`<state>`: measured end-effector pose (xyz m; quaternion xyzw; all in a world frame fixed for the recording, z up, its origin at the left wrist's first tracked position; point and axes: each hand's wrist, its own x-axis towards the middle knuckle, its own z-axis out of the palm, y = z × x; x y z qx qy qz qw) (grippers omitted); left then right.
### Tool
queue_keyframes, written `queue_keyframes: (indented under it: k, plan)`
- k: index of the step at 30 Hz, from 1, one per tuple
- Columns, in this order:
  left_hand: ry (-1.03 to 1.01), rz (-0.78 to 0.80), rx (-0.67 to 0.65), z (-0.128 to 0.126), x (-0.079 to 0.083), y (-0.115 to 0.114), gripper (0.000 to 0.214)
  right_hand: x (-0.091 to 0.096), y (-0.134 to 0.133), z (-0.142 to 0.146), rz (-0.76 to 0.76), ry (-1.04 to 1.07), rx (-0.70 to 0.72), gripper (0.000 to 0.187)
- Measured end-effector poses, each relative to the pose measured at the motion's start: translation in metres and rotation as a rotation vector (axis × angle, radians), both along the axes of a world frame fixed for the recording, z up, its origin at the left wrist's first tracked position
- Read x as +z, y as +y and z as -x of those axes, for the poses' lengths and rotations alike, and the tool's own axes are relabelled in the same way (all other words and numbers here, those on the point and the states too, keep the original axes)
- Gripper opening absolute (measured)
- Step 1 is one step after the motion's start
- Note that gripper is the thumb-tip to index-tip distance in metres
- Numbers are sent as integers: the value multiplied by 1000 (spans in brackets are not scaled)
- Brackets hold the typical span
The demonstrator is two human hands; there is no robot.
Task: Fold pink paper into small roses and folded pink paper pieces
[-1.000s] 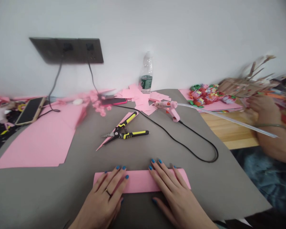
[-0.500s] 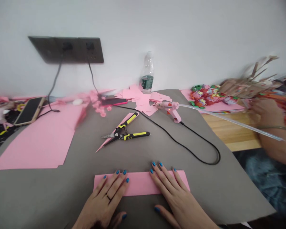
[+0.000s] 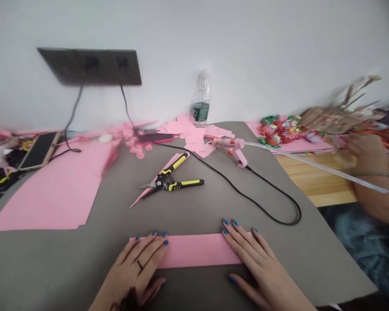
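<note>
A folded pink paper strip point(image 3: 196, 249) lies flat on the grey mat point(image 3: 68, 259) near its front edge. My left hand point(image 3: 136, 270) rests flat on the strip's left end, fingers stretched out, a ring on one finger. My right hand point(image 3: 257, 265) lies flat over the strip's right end, fingers spread. Both have blue nails. Neither hand grips anything.
Yellow-and-black pliers point(image 3: 171, 181) lie mid-mat on a pink sliver. A pink glue gun point(image 3: 235, 149) with its black cord point(image 3: 266, 203) sits behind. Pink sheets point(image 3: 55, 190), a phone point(image 3: 40, 149), a bottle point(image 3: 201, 101) and paper scraps line the back. Another person's hand point(image 3: 366, 151) works at right.
Both my hands have slid outward along the strip, the left toward its left end and the right toward its right end, baring the middle of the strip.
</note>
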<state>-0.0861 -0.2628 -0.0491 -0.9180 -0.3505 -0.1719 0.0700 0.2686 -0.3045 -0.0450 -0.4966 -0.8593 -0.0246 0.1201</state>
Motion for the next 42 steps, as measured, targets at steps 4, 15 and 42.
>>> queue_keyframes:
  k: [4,15,42]
  plan:
    - [-168,142,-65,-7,40,28,27,19,19,-3,27,380,-89,43]
    - [9,451,120,-10,72,82,41,24,74,-15,150,779,-294,31]
    - [300,607,222,-48,85,67,30,51,82,59,6,75,40,17]
